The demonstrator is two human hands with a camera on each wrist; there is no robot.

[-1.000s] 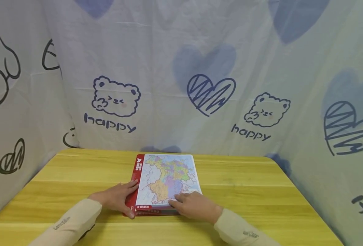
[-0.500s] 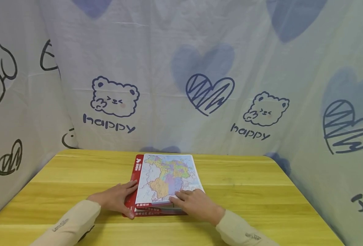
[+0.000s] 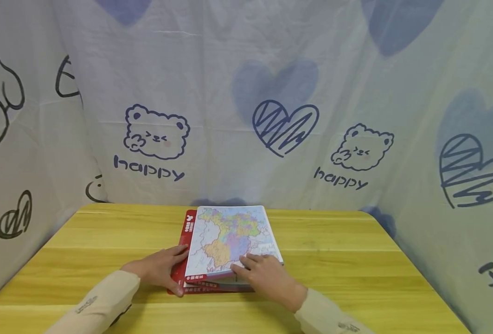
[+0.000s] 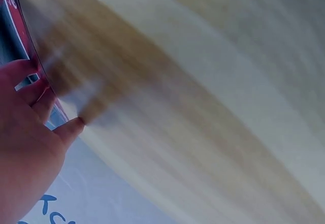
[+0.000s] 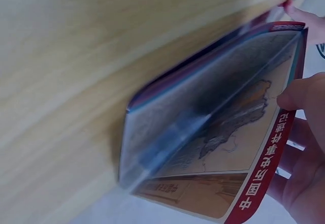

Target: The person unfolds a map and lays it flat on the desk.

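A booklet of maps point(image 3: 229, 241) lies on the table in the head view, its top sheet a coloured map with a red strip along the near edge. My left hand point(image 3: 158, 268) rests on the red left border point(image 3: 182, 266), fingers and thumb spread along it. At the near right corner my right hand point(image 3: 267, 278) grips raised sheets. The right wrist view shows the thumb on a map page point(image 5: 236, 117) with a red, white-lettered band, the fingers behind it. A dark gap separates this page from the sheets beside it. In the left wrist view the left hand point(image 4: 30, 132) touches the booklet's edge.
The yellow wood-grain table point(image 3: 338, 269) extends on both sides of the booklet. A white curtain point(image 3: 229, 46) with hearts and bear drawings hangs behind the table and along both sides.
The upper sheets have lifted at the near right and shifted slightly right, showing more of the layers below. My right hand has moved a little up with them. The left hand stays in place.
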